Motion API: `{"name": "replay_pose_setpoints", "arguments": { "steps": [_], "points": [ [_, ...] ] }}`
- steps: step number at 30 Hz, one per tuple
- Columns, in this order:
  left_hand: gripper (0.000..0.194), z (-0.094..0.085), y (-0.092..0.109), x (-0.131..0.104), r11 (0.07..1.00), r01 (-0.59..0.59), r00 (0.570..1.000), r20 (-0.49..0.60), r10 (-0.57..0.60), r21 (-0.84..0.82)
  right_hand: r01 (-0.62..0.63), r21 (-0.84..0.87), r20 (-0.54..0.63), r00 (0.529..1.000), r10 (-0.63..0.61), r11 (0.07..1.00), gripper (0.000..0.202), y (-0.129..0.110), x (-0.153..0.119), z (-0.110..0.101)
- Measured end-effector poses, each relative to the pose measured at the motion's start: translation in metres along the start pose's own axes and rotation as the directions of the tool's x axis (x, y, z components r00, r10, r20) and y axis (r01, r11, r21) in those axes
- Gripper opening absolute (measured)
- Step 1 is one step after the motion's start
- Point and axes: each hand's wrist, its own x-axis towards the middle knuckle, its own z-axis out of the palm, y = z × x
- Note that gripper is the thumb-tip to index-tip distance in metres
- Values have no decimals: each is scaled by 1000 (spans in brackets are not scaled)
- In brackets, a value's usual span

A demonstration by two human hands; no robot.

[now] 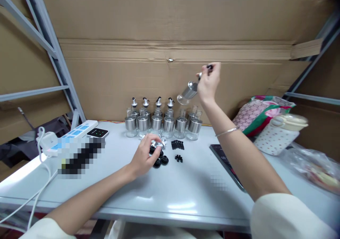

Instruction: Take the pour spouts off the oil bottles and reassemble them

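My right hand (209,83) is raised above the table, closed around the top of a tilted glass bottle (189,91) with a metal sleeve and a black-tipped pourer; the bottle's base points down to the left. Low over the table, my left hand (145,154) is curled beside silver pourer parts (164,142), its thumb and forefinger apart. Black round stoppers (164,160) lie by its fingertips. To their right are small black tubes (177,144) and short black caps (179,158). Behind stand several sleeved glass bottles (168,124), the back ones with pourers (158,102).
A power strip (83,127), a small black-topped device (97,133) and white cables (39,193) are at the left. At the right are a phone (227,164), a dotted container (276,138), a patterned bag (257,115) and a plastic bag (313,166). Cardboard (170,19) stands behind.
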Motion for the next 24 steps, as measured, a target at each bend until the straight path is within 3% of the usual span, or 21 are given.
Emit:
{"name": "replay_pose_setpoints", "arguments": {
  "steps": [2,5,6,8,10,12,14,15,18,20,24],
  "points": [
    [25,4,1,-1,998,19,999,-37,-21,-52,-59,229,-154,983,96,972,30,-26,-7,-11],
    [51,12,8,-3,965,157,984,-54,-172,-210,-196,564,-87,952,294,802,34,-73,-37,-26],
    [58,14,12,-3,927,234,968,-25,-251,-292,-290,629,51,941,334,721,39,-87,-50,-29],
    [68,19,19,-5,801,383,919,101,-381,-461,-500,665,320,862,392,555,47,-109,-73,-30],
    [72,23,25,-7,649,494,865,247,-437,-579,-652,596,559,756,340,468,52,-122,-91,-27],
    [71,26,29,-10,540,568,818,359,-448,-621,-750,477,754,617,225,458,55,-129,-103,-23],
    [70,28,33,-14,486,613,787,426,-446,-623,-779,382,858,499,123,498,58,-135,-111,-20],
    [69,29,35,-16,473,629,775,453,-440,-617,-780,357,881,465,92,514,59,-138,-114,-20],
    [57,26,40,-19,450,684,729,563,-390,-574,-796,339,901,428,71,501,60,-148,-119,-22],
    [48,24,41,-19,375,739,668,676,-310,-559,-821,322,910,406,86,471,60,-151,-122,-23],
    [55,23,32,-17,44,843,537,841,-65,-535,-874,288,913,374,164,390,56,-146,-124,-19]
  ]
}}
